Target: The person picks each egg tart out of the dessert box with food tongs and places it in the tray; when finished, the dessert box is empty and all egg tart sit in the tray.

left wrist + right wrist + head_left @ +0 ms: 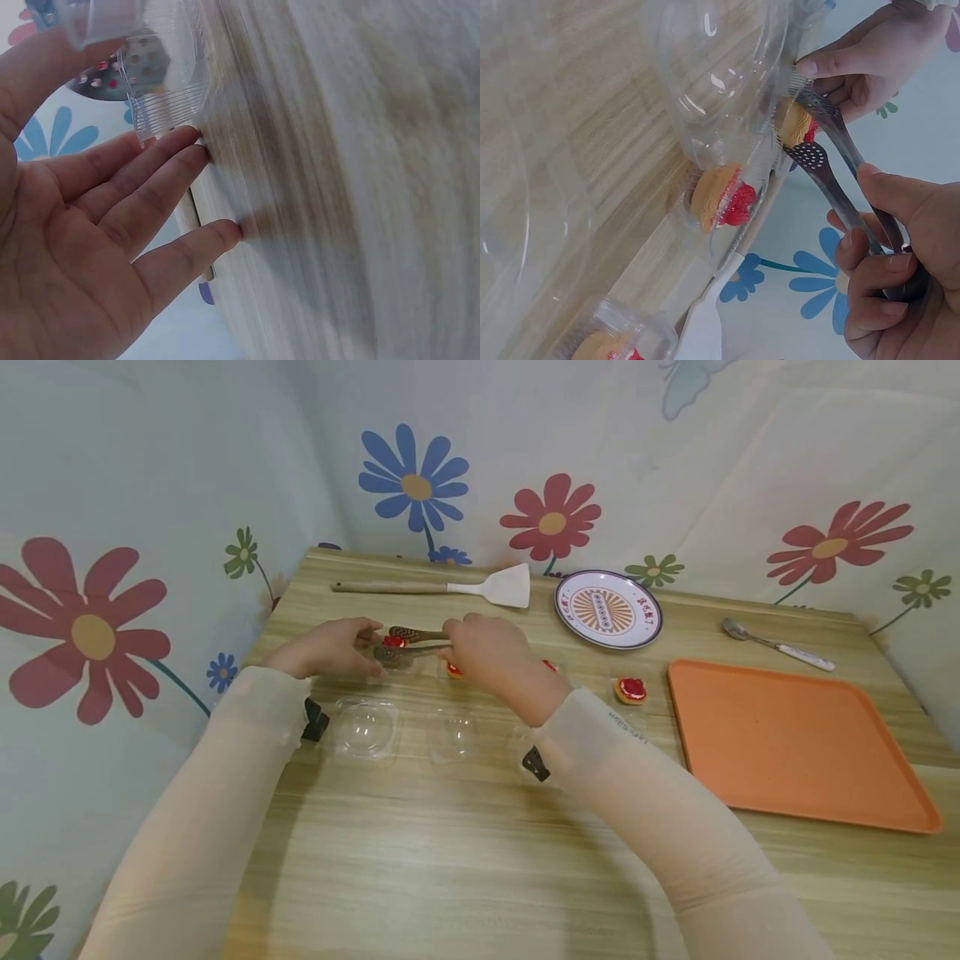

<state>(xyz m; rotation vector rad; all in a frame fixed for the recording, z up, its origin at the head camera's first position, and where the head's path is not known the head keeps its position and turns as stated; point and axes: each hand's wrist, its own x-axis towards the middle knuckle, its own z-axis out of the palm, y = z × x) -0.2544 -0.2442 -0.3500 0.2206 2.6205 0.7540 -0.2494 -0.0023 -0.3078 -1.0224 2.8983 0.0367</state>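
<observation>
My right hand (491, 652) grips a pair of metal tongs (840, 191) with perforated tips. Between those tips sits a small tart (793, 124) with a red topping, in the leftmost clear plastic box (169, 109). My left hand (330, 647) is at that box's left side, its fingers fairly straight and spread. In the left wrist view some of its fingertips touch the table, and the thumb is partly behind clear plastic. Just right of the tongs, a second tart (716, 196) sits in its own box. Whether the tips press on the first tart is hard to see.
Clear lids (365, 728) lie on the near side of the boxes. Further right is another red-topped tart (631, 690), beside an orange tray (787, 743). A white spatula (506, 587), a printed plate (609, 610) and a spoon (780, 646) lie along the back.
</observation>
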